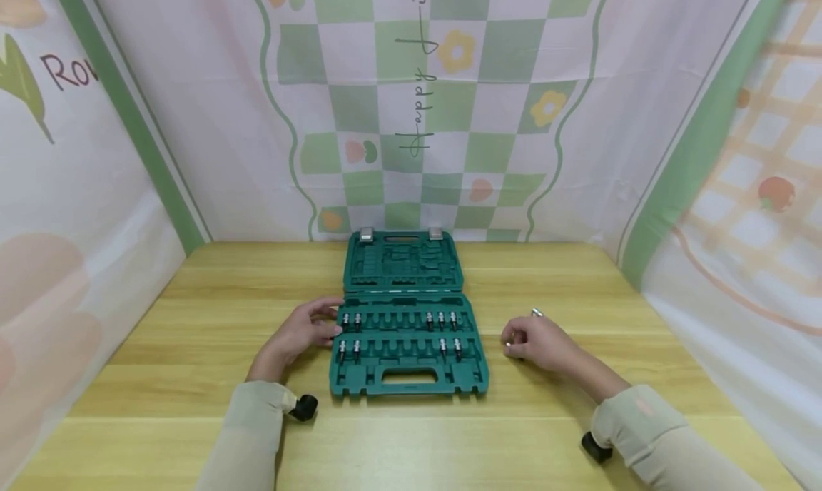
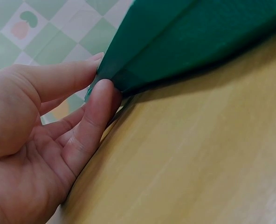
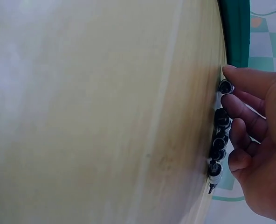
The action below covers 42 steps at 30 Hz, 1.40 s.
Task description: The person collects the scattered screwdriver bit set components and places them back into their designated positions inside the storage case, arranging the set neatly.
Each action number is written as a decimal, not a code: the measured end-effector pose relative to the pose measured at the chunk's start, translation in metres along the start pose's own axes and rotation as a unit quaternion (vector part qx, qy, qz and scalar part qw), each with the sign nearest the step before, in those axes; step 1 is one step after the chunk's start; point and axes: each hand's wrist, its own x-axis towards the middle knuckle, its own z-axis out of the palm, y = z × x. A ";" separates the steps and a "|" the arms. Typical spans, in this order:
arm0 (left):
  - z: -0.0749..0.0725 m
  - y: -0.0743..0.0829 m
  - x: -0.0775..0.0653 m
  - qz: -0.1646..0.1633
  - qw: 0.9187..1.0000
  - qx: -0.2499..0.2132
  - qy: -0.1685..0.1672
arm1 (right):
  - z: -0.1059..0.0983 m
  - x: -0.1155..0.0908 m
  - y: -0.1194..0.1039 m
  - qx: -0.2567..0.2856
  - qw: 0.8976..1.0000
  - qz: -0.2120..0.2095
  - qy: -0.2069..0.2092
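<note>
A green plastic socket case (image 1: 411, 390) lies unfolded on the table. Short silver bit sockets with dark tips stand in its two rows: two at the left (image 1: 352, 320) and three at the right (image 1: 441, 321) of the upper row, two at each end of the lower row. My left hand (image 1: 307, 330) holds the case's left rim, thumb and fingers against it. To the right of the case, my right hand (image 1: 538, 341) pinches a bit socket (image 3: 225, 87) between thumb and finger. Several loose bit sockets (image 3: 219, 141) lie beneath and beside that hand, mostly hidden in the head view.
The wooden table (image 1: 552, 419) extends around the case. The case's lid (image 1: 403, 266), with moulded recesses and silver latches, lies back near the patterned cloth (image 1: 404, 105). Patterned cloth also hangs at both sides. A black wrist device (image 1: 304, 407) sits below the left cuff.
</note>
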 end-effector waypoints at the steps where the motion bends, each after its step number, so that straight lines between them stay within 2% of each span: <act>1: 0.000 0.000 0.000 0.000 1.000 0.000 0.000 | 0.000 0.000 0.000 -0.001 1.000 0.001 0.001; 16: 0.000 -0.001 0.000 0.004 1.000 0.002 -0.003 | 0.000 0.005 -0.002 -0.006 1.000 -0.016 0.020; 23: -0.001 -0.003 0.002 0.001 1.000 0.001 0.000 | -0.001 0.009 -0.006 0.020 0.999 0.000 0.029; 29: -0.001 -0.003 0.002 0.000 1.000 0.000 -0.002 | -0.001 0.010 -0.012 0.046 0.997 0.025 0.053; 42: -0.001 -0.002 0.001 0.003 1.000 -0.001 -0.007 | 0.006 0.019 -0.024 0.070 0.990 0.023 0.121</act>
